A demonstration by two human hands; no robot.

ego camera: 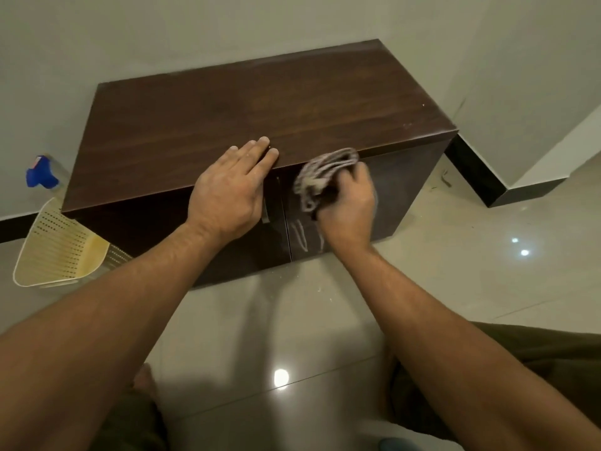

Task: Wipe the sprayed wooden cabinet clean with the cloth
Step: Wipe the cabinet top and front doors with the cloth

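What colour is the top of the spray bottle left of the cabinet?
Blue, on the spray bottle, best seen in the head view.

Left hand [227, 196] lies on the cabinet [260, 102] top; right hand [349, 206] holds a cloth [325, 170] against its front. Basket [55, 245] sits left of the cabinet; bottle [42, 174] behind the basket.

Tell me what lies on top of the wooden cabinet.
Only the left hand rests flat on the cabinet top, near its front edge. The cloth, gripped by the right hand, is against the front, not on top. What the palm covers cannot be seen.
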